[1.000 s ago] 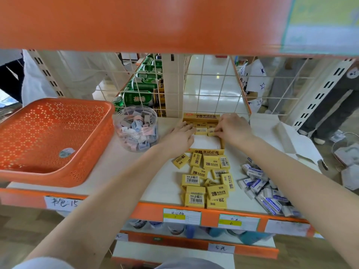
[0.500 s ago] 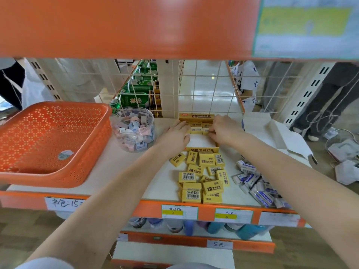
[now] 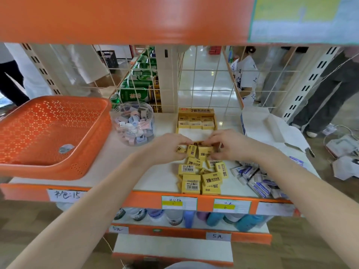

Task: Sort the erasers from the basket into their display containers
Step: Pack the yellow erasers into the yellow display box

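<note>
The yellow cardboard display box (image 3: 196, 111) stands open at the back of the white shelf board (image 3: 161, 177), close to the white wire grid (image 3: 204, 80). Rows of packed yellow erasers (image 3: 195, 124) fill its far half, and its white floor lies bare in the near half, up to the low front wall.

Just in front of that wall lies the pile of loose yellow 2B erasers (image 3: 200, 177), reaching almost to the shelf's orange front lip (image 3: 139, 198). Both hands meet at the pile's far edge, touching the box's front wall. The left hand (image 3: 169, 147) has its fingers curled in, thumb and fingertips pinching erasers from the pile. The right hand (image 3: 227, 145) is curled likewise, its fingers closed on an eraser beside the left hand's.

Left of the box stands a clear round plastic tub (image 3: 134, 123) of pastel erasers, with a strip of bare board between them. Further left is the orange perforated plastic basket (image 3: 38, 123), its near rim overhanging toward the lip. One pale wrapped eraser (image 3: 66, 148) lies on its floor.

Right of the box lies a flattened white carton (image 3: 272, 129). In front of it, right of the yellow pile, a heap of blue-and-white wrapped erasers (image 3: 256, 179) comes close to the lip. The orange upper shelf edge (image 3: 116, 18) hangs above the box.
</note>
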